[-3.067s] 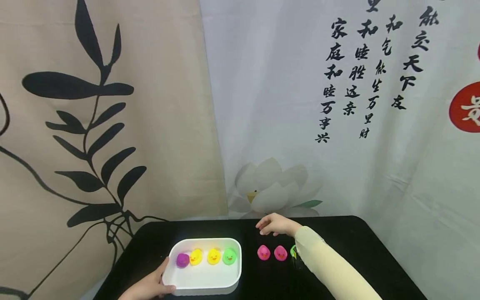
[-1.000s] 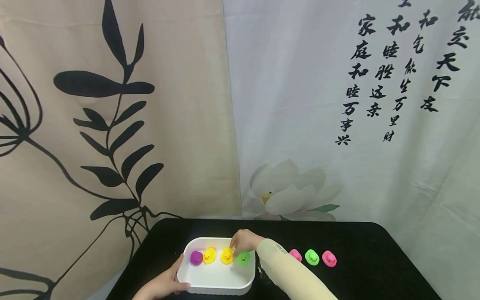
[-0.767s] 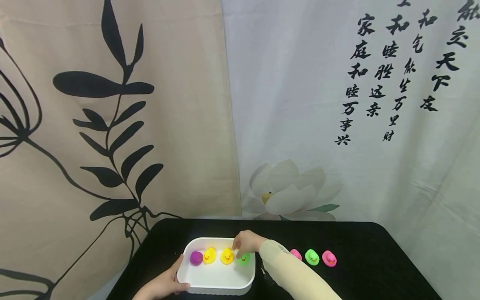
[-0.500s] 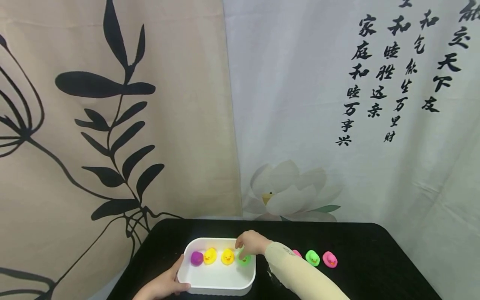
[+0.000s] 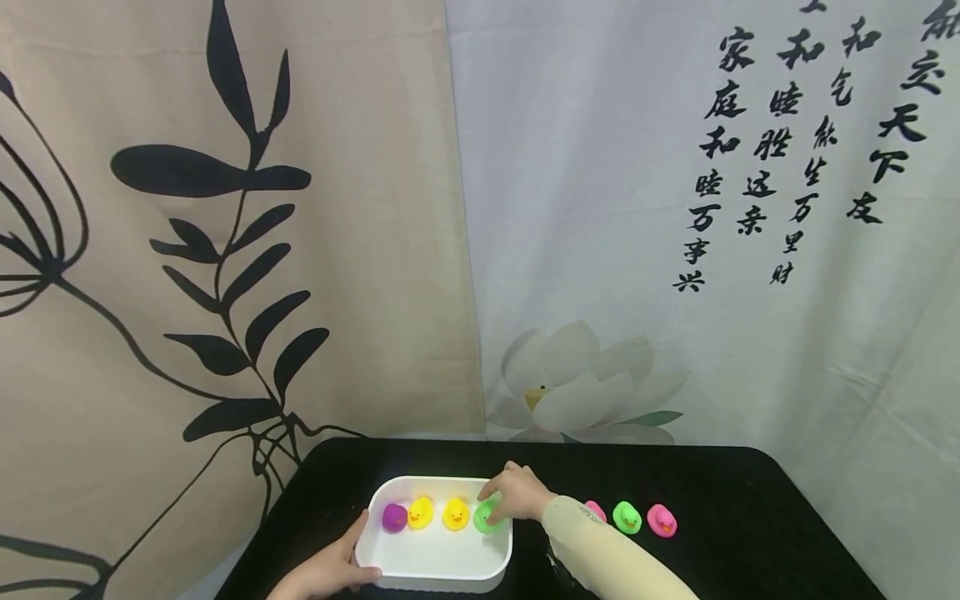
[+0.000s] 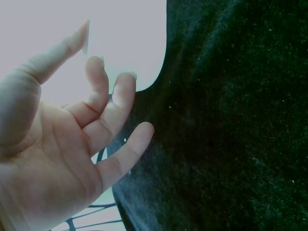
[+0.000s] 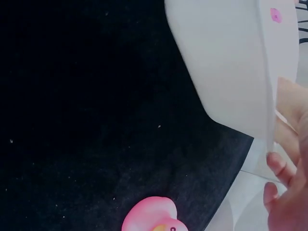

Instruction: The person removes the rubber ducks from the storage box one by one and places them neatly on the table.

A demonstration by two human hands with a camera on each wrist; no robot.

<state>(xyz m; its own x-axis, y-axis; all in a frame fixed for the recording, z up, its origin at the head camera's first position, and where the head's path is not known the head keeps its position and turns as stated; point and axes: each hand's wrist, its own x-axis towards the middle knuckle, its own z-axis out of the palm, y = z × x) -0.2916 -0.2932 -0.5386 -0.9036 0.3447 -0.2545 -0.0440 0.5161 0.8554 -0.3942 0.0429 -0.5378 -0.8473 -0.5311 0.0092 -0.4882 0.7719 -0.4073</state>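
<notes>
A white plastic tub (image 5: 438, 560) stands near the front of the black table with a row of toy ducks inside. My left hand (image 5: 322, 571) grips its left side, with the thumb at the near corner. In the left wrist view, curled fingers show at the tub's corner. The row runs from a purple toy (image 5: 394, 518) through a yellow duck (image 5: 421, 512) and another yellow duck (image 5: 455, 514) to a green duck (image 5: 483, 518). My right hand (image 5: 521, 493) reaches over the right rim, finger and thumb around the green duck. The right wrist view hides those fingertips behind the tub wall.
On the black table (image 5: 735, 517), right of the tub, lie a pink duck (image 5: 596, 509), a green one (image 5: 627, 517) and another pink one (image 5: 662, 520). My right sleeve (image 5: 611, 546) partly covers the nearest. A printed curtain (image 5: 360, 250) hangs behind.
From above the table, my right hand has come into the tub, then slid right from beside a yellow duck to the green one. My left hand keeps its hold. The head view has shifted.
</notes>
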